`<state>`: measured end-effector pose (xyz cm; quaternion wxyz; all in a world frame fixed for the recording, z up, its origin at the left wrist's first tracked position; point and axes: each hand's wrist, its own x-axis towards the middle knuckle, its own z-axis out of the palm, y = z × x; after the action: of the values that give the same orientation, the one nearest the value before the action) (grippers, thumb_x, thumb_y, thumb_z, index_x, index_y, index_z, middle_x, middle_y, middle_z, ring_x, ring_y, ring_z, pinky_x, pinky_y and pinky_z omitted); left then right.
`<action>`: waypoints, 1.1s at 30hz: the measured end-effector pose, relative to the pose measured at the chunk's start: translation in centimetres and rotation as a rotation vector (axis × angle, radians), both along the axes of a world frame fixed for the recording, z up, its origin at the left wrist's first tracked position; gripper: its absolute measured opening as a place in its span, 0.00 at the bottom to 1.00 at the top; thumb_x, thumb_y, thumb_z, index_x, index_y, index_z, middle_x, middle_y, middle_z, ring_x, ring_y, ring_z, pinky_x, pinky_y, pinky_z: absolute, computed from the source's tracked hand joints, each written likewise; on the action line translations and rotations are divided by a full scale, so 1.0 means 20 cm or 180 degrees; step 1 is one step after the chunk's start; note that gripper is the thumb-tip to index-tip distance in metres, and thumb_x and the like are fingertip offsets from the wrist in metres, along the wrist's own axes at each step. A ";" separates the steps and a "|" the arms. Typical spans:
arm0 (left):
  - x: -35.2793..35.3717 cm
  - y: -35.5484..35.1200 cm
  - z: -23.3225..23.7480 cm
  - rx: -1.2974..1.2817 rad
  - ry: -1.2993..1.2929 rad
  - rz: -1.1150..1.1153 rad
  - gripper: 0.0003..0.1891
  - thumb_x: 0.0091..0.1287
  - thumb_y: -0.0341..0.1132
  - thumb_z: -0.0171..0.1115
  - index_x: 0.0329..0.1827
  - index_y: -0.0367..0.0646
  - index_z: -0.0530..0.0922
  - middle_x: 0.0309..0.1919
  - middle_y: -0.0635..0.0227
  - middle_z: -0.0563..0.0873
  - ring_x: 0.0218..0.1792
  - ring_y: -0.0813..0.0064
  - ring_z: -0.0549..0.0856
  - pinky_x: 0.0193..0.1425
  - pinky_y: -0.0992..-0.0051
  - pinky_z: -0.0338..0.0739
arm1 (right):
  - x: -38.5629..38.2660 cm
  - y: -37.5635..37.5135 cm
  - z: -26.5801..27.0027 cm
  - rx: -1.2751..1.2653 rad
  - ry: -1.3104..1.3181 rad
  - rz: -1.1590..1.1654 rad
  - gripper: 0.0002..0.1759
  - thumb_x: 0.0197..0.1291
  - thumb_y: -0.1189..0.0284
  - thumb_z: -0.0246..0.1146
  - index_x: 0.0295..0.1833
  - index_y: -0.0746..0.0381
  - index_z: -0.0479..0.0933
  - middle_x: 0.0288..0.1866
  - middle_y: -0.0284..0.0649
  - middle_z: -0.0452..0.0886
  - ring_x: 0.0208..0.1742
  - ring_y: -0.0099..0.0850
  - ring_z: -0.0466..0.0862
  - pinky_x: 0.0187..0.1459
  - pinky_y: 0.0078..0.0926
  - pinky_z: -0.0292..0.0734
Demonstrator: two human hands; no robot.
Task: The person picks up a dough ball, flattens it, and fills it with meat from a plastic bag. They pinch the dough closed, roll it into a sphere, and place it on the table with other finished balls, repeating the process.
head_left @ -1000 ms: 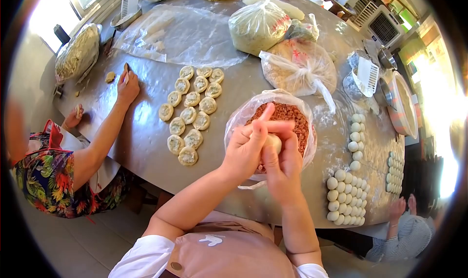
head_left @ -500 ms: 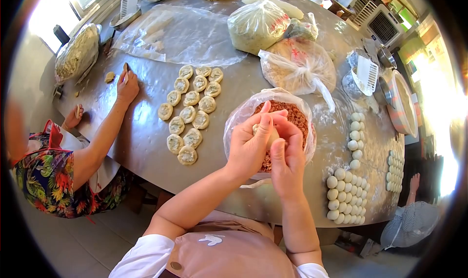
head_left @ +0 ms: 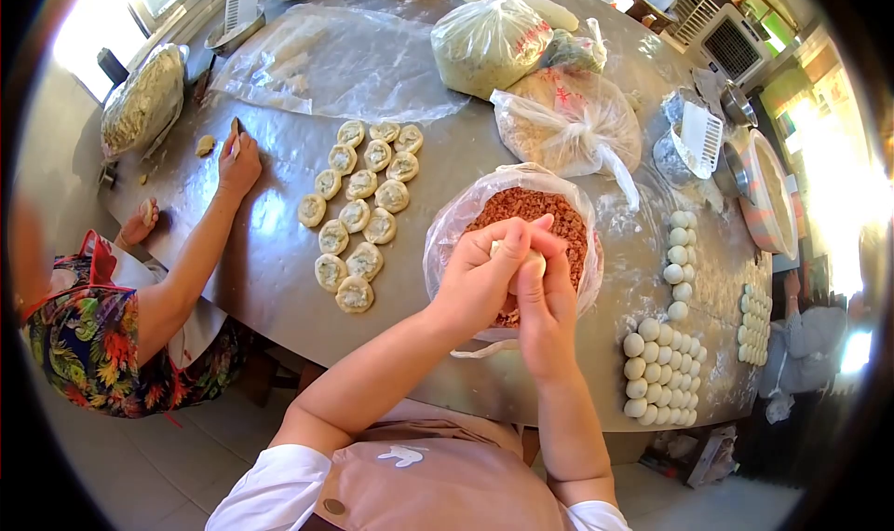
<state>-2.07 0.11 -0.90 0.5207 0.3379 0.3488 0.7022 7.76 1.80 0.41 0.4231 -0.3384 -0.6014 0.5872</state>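
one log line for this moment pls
left hand: cupping dough piece | right hand: pinching dough piece | under: bag of reddish filling | beside: rows of dough balls

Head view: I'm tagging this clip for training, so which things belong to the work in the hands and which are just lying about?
In hand: left hand and right hand pinching a pale dough piece; plastic-lined bowl of red-brown crumbly filling; rows of white round dough balls.
Lying about: tied clear plastic bags; crumpled clear plastic sheet; white slotted scraper.
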 end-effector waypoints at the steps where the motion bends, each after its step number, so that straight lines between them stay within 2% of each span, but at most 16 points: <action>1: 0.01 0.00 0.04 -0.0016 -0.0553 -0.0048 0.24 0.75 0.52 0.48 0.49 0.38 0.81 0.52 0.58 0.83 0.64 0.62 0.74 0.69 0.60 0.65 | 0.00 0.00 0.01 -0.0130 -0.0064 -0.0130 0.32 0.74 0.46 0.40 0.54 0.65 0.73 0.45 0.37 0.78 0.44 0.21 0.79 0.43 0.17 0.75; 3: 0.02 0.00 0.10 -0.0074 -0.1664 -0.0155 0.25 0.75 0.53 0.48 0.52 0.38 0.81 0.54 0.58 0.82 0.64 0.62 0.74 0.69 0.62 0.65 | 0.09 0.05 0.01 -0.0878 -0.0164 0.0318 0.33 0.74 0.45 0.38 0.48 0.63 0.75 0.39 0.33 0.78 0.32 0.17 0.77 0.29 0.12 0.70; 5: 0.02 0.01 0.06 -0.0085 -0.0788 -0.0157 0.25 0.76 0.53 0.47 0.55 0.39 0.80 0.57 0.59 0.81 0.62 0.66 0.76 0.65 0.65 0.70 | 0.10 0.08 0.03 -0.1221 -0.0125 0.0516 0.34 0.74 0.44 0.36 0.46 0.62 0.76 0.36 0.31 0.77 0.28 0.15 0.75 0.24 0.10 0.66; 7: -0.02 -0.01 0.04 -0.0505 0.0258 -0.0426 0.25 0.76 0.52 0.47 0.52 0.38 0.81 0.56 0.58 0.82 0.60 0.68 0.78 0.62 0.67 0.73 | 0.08 0.08 0.00 -0.0867 0.0020 0.0643 0.37 0.74 0.43 0.34 0.54 0.64 0.75 0.42 0.34 0.78 0.36 0.17 0.78 0.31 0.13 0.72; 8: -0.01 0.01 -0.01 -0.0086 0.0343 -0.0256 0.25 0.77 0.51 0.45 0.48 0.38 0.82 0.54 0.58 0.83 0.57 0.70 0.80 0.57 0.70 0.77 | 0.05 0.06 0.00 -0.0694 0.0031 0.0507 0.37 0.74 0.43 0.34 0.56 0.65 0.74 0.43 0.35 0.78 0.38 0.18 0.78 0.33 0.13 0.73; 10: -0.01 0.02 -0.01 -0.0513 -0.0245 -0.0102 0.25 0.77 0.50 0.44 0.44 0.37 0.82 0.52 0.58 0.84 0.59 0.69 0.80 0.56 0.71 0.77 | 0.03 0.03 0.03 -0.0745 0.0132 0.0441 0.37 0.75 0.45 0.35 0.65 0.66 0.69 0.48 0.38 0.78 0.46 0.20 0.78 0.42 0.16 0.76; 11: -0.01 0.02 -0.01 -0.0725 -0.0539 -0.0033 0.25 0.78 0.50 0.44 0.42 0.37 0.83 0.51 0.58 0.85 0.59 0.69 0.79 0.56 0.71 0.77 | 0.04 0.03 0.02 -0.0706 0.0052 0.0517 0.35 0.74 0.45 0.36 0.63 0.64 0.69 0.47 0.35 0.78 0.42 0.20 0.78 0.38 0.16 0.75; 12: -0.02 0.01 -0.02 -0.0489 -0.0113 -0.0174 0.24 0.77 0.51 0.45 0.53 0.38 0.79 0.59 0.57 0.80 0.65 0.69 0.74 0.64 0.67 0.72 | 0.05 0.03 0.01 -0.0661 -0.0028 0.0591 0.33 0.74 0.44 0.38 0.61 0.62 0.70 0.45 0.33 0.78 0.39 0.19 0.78 0.35 0.16 0.73; 15: 0.03 0.02 -0.02 0.0137 -0.0906 0.0076 0.28 0.76 0.54 0.45 0.66 0.39 0.69 0.66 0.56 0.72 0.68 0.68 0.68 0.70 0.65 0.64 | 0.10 0.07 -0.03 -0.1039 0.0250 0.0769 0.30 0.73 0.44 0.40 0.58 0.59 0.70 0.43 0.31 0.78 0.35 0.19 0.78 0.32 0.16 0.73; 16: 0.01 0.00 -0.03 0.0214 -0.1001 0.0118 0.32 0.74 0.51 0.51 0.73 0.40 0.58 0.67 0.57 0.67 0.68 0.66 0.65 0.71 0.64 0.60 | 0.10 0.08 -0.03 -0.1257 0.0434 0.0811 0.30 0.74 0.45 0.40 0.58 0.58 0.71 0.42 0.31 0.78 0.35 0.19 0.78 0.32 0.16 0.73; 19: -0.03 -0.06 -0.03 0.0542 0.1747 0.1295 0.26 0.69 0.39 0.62 0.67 0.40 0.69 0.61 0.57 0.74 0.64 0.61 0.72 0.63 0.64 0.70 | 0.06 0.05 0.05 -0.1781 0.0663 0.0306 0.28 0.76 0.48 0.38 0.53 0.60 0.72 0.37 0.30 0.75 0.30 0.18 0.69 0.30 0.16 0.66; 20: -0.05 -0.05 -0.03 0.1048 0.2551 0.1703 0.27 0.59 0.32 0.71 0.63 0.41 0.74 0.54 0.59 0.76 0.56 0.67 0.76 0.58 0.68 0.72 | 0.07 0.06 0.02 -0.1700 0.0789 0.0411 0.27 0.76 0.50 0.37 0.55 0.60 0.71 0.39 0.32 0.76 0.34 0.18 0.73 0.33 0.16 0.70; 24: -0.01 -0.08 -0.04 0.1155 0.3163 0.2263 0.16 0.46 0.24 0.76 0.39 0.43 0.86 0.37 0.64 0.81 0.32 0.74 0.81 0.34 0.79 0.76 | 0.04 0.03 0.03 -0.1592 0.0849 0.0405 0.25 0.77 0.51 0.38 0.54 0.59 0.70 0.43 0.34 0.77 0.43 0.22 0.79 0.42 0.19 0.77; 27: 0.00 -0.09 -0.04 0.1158 0.3081 0.2322 0.15 0.47 0.24 0.76 0.39 0.43 0.86 0.35 0.65 0.82 0.32 0.73 0.81 0.34 0.78 0.76 | 0.07 0.03 0.01 -0.1713 0.0929 0.0589 0.31 0.75 0.47 0.38 0.61 0.62 0.70 0.55 0.38 0.78 0.56 0.27 0.79 0.55 0.26 0.76; 31: -0.02 -0.12 0.00 0.0812 0.3199 0.2220 0.10 0.53 0.24 0.72 0.39 0.42 0.86 0.38 0.63 0.82 0.35 0.71 0.81 0.38 0.76 0.77 | 0.15 0.11 -0.03 -0.1935 0.1593 0.0387 0.25 0.75 0.50 0.41 0.57 0.58 0.71 0.42 0.34 0.80 0.38 0.25 0.80 0.39 0.24 0.76; 33: -0.02 -0.11 -0.01 0.0464 0.3573 0.1929 0.13 0.55 0.23 0.69 0.43 0.41 0.85 0.43 0.60 0.81 0.40 0.68 0.81 0.43 0.73 0.77 | 0.25 0.17 -0.01 -0.1682 0.1259 -0.0171 0.22 0.74 0.51 0.46 0.53 0.58 0.71 0.36 0.34 0.79 0.31 0.23 0.77 0.33 0.21 0.73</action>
<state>-2.52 -2.01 -1.05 0.0130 0.5750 0.5996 0.5564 12.86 5.19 0.22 0.4446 -0.3316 -0.3253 0.7659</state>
